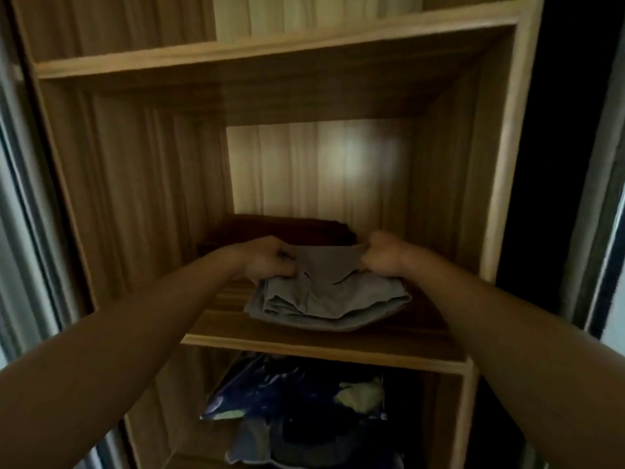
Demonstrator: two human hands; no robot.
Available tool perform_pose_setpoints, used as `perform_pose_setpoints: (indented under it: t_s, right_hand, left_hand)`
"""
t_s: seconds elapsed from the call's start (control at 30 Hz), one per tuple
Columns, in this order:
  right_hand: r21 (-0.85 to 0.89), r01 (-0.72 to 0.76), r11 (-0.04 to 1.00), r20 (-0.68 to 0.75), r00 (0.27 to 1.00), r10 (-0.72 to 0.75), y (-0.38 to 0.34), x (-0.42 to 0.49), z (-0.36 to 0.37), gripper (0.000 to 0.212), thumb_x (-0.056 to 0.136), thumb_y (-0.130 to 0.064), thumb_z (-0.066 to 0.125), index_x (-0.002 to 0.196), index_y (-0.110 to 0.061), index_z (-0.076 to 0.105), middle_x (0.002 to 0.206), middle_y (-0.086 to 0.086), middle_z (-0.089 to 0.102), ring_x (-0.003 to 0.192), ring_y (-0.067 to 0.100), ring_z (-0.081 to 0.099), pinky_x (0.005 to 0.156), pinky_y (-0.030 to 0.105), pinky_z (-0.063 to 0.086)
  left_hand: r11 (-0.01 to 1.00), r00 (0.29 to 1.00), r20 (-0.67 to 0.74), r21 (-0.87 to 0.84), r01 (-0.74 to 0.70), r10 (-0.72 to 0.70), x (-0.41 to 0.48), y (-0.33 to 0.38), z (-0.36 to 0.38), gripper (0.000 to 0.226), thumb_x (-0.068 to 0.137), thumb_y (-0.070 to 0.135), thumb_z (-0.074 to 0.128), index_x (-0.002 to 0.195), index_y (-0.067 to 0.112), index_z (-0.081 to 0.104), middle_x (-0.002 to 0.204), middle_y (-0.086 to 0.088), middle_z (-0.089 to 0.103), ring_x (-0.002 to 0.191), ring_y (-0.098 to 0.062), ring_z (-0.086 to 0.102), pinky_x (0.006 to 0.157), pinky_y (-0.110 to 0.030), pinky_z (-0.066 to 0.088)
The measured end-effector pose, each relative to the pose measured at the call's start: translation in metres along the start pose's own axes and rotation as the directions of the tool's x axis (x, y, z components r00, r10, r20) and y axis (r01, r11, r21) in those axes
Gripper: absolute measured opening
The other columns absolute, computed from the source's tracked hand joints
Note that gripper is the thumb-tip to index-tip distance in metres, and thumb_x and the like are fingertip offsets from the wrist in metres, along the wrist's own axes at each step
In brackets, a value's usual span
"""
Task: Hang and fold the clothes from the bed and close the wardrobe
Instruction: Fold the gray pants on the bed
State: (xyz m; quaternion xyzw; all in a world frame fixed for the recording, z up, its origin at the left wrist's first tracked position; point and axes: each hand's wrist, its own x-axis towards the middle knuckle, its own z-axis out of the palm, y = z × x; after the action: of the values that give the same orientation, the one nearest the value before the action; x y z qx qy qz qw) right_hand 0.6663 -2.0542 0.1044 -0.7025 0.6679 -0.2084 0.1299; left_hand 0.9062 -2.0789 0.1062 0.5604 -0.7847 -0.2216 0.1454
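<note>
Far L, 9 o'clock of view: grey door edge point(20, 231), blurred, can't tell more. Next to it the wardrobe point(135, 181), wood-grain, open, lit patch on its back wall.

My left hand point(270, 260) is reached into the middle compartment, at approx 10 o'clock of the grey garment point(324, 299). Its fingers point(287, 255) are curled tight, pinching the top layer of cloth at its L edge and lifting it a bit.

The grey garment is folded into a flat stack of several layers w/ soft creases, lying on the shelf point(304, 346) near the front lip, roughly centre. Lower layers rest on the board; the top flap is pulled taut btwn both hands.

Behind it, at its 12 o'clock, a dark red garment point(280, 228) lies folded against the back wall, dim, details unclear.

At 6 o'clock, the compartment below holds a blue plastic bag point(287, 390) and darker clothes point(304, 448) under it.

My right hand point(380, 253) is at approx 2 o'clock of the grey garment, fingers point(367, 262) closed into a fist-like grip on the flap's R edge. Both forearms bare.

Far R, 3 o'clock: dark gap beside the wardrobe side panel.
</note>
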Motion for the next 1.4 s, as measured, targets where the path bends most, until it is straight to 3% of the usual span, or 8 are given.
perform_pose_setpoints:
  t_s: [0.13, 0.3, 0.4, 0.6, 0.87, 1.07, 1.2, 1.4]
  right_hand:
    - [-0.060, -0.152, 0.987, -0.006, 0.988, 0.152, 0.015, -0.007, -0.010, 0.027, 0.091, -0.023, 0.068, 0.112, -0.009, 0.059, 0.105, 0.006, 0.058, 0.092, 0.021, 0.058, 0.074, 0.030, 0.049]
    - [-0.222, -0.234, 0.947, 0.044, 0.967, 0.250, 0.030, -0.019, 0.001, 0.035, 0.101, -0.018, 0.055, 0.133, -0.004, 0.058, 0.131, 0.014, 0.060, 0.113, 0.029, 0.060, 0.098, 0.037, 0.050]
    - [-0.340, -0.275, 0.899, 0.064, 0.947, 0.314, 0.033, -0.022, 0.013, 0.045, 0.104, -0.017, 0.048, 0.148, -0.007, 0.044, 0.147, 0.016, 0.049, 0.126, 0.032, 0.054, 0.107, 0.037, 0.043]
    - [-0.478, -0.323, 0.817, 0.066, 0.914, 0.400, 0.023, -0.021, 0.018, 0.053, 0.106, -0.015, 0.044, 0.153, 0.004, 0.027, 0.147, 0.021, 0.047, 0.127, 0.032, 0.053, 0.106, 0.034, 0.042]
    - [-0.385, -0.205, 0.900, 0.001, 0.975, 0.223, 0.013, -0.011, 0.015, 0.045, 0.104, -0.038, 0.042, 0.140, -0.013, 0.056, 0.141, 0.014, 0.054, 0.122, 0.030, 0.054, 0.101, 0.039, 0.046]
    - [-0.378, -0.292, 0.878, 0.021, 0.946, 0.324, 0.032, -0.007, 0.063, 0.079, 0.089, -0.083, 0.013, 0.158, -0.044, 0.014, 0.170, 0.005, 0.000, 0.154, 0.035, -0.007, 0.117, 0.069, -0.001]
    - [-0.299, -0.295, 0.907, 0.017, 0.949, 0.315, 0.048, -0.002, 0.073, 0.086, 0.087, -0.086, 0.017, 0.159, -0.040, 0.014, 0.169, 0.006, -0.002, 0.154, 0.032, -0.008, 0.122, 0.060, -0.001]
    - [-0.388, -0.278, 0.879, -0.010, 0.955, 0.297, 0.055, 0.003, 0.069, 0.090, 0.085, -0.087, 0.013, 0.159, -0.037, 0.019, 0.169, 0.009, 0.005, 0.154, 0.034, -0.004, 0.122, 0.055, -0.004]
  left_hand:
    - [0.996, 0.993, 0.077, 0.016, -0.092, 0.091, 0.031, 0.006, 0.011, 0.045, 0.092, 0.035, 0.068, 0.135, 0.025, 0.059, 0.106, 0.012, 0.063, 0.090, -0.004, 0.061, 0.050, -0.014, 0.051]
    - [0.987, 0.973, 0.184, 0.060, -0.151, 0.138, 0.050, 0.004, 0.036, 0.060, 0.090, 0.042, 0.067, 0.145, 0.024, 0.050, 0.137, 0.004, 0.054, 0.115, -0.014, 0.056, 0.093, -0.028, 0.053]
    - [0.980, 0.962, 0.202, 0.042, -0.197, 0.184, 0.051, -0.005, 0.048, 0.059, 0.091, 0.045, 0.064, 0.145, 0.026, 0.050, 0.138, 0.012, 0.049, 0.112, -0.007, 0.051, 0.086, -0.015, 0.044]
    - [0.971, 0.953, 0.239, 0.097, -0.217, 0.189, 0.053, -0.020, 0.049, 0.086, 0.086, 0.067, 0.062, 0.156, 0.026, 0.033, 0.164, 0.002, 0.023, 0.148, -0.018, 0.028, 0.122, -0.033, 0.025]
    - [0.864, 0.978, 0.176, 0.470, -0.182, 0.110, 0.055, -0.008, 0.033, 0.056, 0.100, 0.050, 0.049, 0.153, 0.039, 0.035, 0.163, -0.016, 0.007, 0.146, -0.041, 0.021, 0.119, -0.048, 0.026]
    - [0.938, 0.986, 0.075, 0.304, -0.167, 0.152, 0.065, 0.001, 0.088, 0.065, 0.103, 0.056, 0.025, 0.159, 0.026, 0.016, 0.166, -0.017, -0.002, 0.152, -0.038, -0.004, 0.122, -0.049, 0.004]
    - [0.960, 0.988, 0.099, 0.241, -0.142, 0.121, 0.074, -0.012, 0.103, 0.070, 0.100, 0.063, 0.020, 0.160, 0.027, 0.012, 0.166, -0.016, -0.012, 0.153, -0.033, -0.007, 0.122, -0.047, 0.004]
    - [0.953, 0.987, 0.046, 0.258, -0.160, 0.153, 0.070, 0.006, 0.101, 0.062, 0.101, 0.051, 0.028, 0.152, 0.017, 0.036, 0.164, -0.018, 0.012, 0.147, -0.033, 0.020, 0.113, -0.040, 0.025]
